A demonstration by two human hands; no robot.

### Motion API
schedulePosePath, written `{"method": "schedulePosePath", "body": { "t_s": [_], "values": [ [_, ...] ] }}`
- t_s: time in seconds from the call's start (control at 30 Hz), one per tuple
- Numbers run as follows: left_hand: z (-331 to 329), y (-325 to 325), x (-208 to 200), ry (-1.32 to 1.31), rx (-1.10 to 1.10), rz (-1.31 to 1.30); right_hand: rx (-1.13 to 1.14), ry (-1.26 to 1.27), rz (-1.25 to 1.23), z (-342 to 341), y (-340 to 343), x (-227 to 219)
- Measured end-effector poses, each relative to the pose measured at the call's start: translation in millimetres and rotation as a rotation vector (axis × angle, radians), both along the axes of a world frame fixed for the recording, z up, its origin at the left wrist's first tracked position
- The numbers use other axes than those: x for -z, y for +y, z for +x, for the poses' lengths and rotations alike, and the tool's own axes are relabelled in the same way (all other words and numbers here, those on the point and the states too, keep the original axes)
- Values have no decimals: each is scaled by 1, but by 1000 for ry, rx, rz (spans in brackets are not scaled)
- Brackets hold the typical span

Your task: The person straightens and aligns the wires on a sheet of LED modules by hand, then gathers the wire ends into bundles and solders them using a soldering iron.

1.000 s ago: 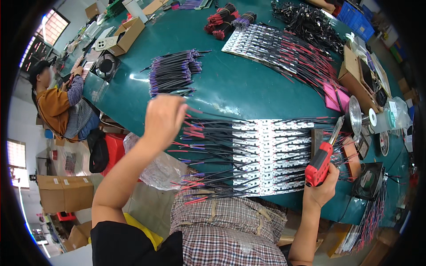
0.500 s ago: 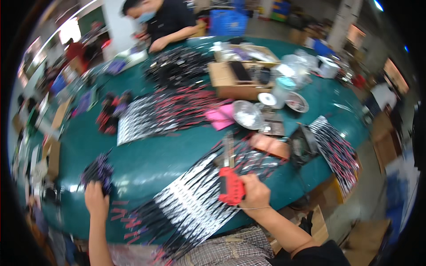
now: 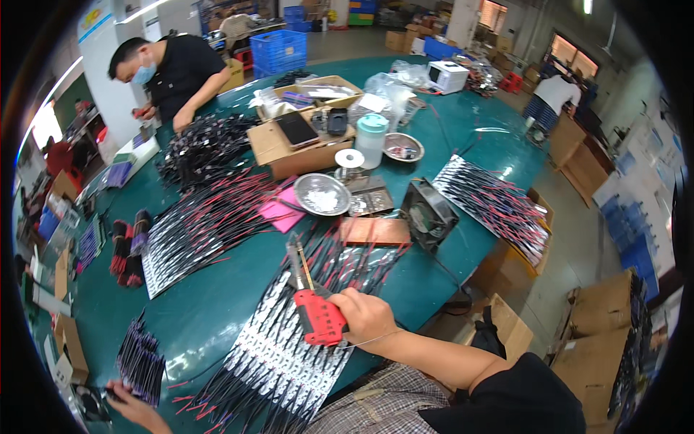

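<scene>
Scene is evenly and brightly lit from overhead; a ceiling light is seen top right, daylight from a window [image 3: 45, 124] at far left. Soft glare patches are seen on the green counter [image 3: 448, 155]. Shadows are weak. Strong fisheye bending and a black vignette are present at the rim. Centre is sharp; edges are softened.

Metal dish [image 3: 322, 194] lies behind soldering gun [image 3: 315, 311], left of fan [image 3: 428, 215].

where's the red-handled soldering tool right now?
Head view, lower centre: the red-handled soldering tool is in the right hand, its tip over the white strips with red and black wires, near the copper plate.
</scene>
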State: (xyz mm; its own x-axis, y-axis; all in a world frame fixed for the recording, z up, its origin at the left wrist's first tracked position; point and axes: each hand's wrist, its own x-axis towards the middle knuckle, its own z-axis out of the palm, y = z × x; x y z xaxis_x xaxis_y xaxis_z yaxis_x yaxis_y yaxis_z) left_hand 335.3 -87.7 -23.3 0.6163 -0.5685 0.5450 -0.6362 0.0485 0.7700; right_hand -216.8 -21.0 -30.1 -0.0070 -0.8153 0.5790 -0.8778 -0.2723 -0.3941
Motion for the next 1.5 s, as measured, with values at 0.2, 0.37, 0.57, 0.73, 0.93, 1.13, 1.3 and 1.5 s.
{"method": "schedulePosePath", "body": {
  "t_s": [0.2, 0.37, 0.57, 0.73, 0.93, 1.13, 1.3, 1.5],
  "values": [
    [-22, 18, 13, 72, 5, -133, 17, -13, -52, 2, 1, 4],
    [13, 18, 47, 268, 82, -145, -20, -27, -36, 4, 2, 1],
    [-61, 23, -66, -98, 37, 126, -62, 5, -4, 4, -4, -5],
    [-182, 2, -139, -92, 546, 337, -9, 20, -9, -4, -3, -1],
    [-245, 9, -103, -483, 825, 665, -107, -257, 78, 16, 6, -33],
    [-245, -5, -52, -550, 762, 755, -192, -924, 590, 26, 35, -67],
    [-242, -5, -35, -400, 725, 757, -296, -937, 679, 28, 44, -49],
    [-241, -8, -34, -410, 720, 798, -304, -876, 794, 46, 45, -42]
  ]
}}
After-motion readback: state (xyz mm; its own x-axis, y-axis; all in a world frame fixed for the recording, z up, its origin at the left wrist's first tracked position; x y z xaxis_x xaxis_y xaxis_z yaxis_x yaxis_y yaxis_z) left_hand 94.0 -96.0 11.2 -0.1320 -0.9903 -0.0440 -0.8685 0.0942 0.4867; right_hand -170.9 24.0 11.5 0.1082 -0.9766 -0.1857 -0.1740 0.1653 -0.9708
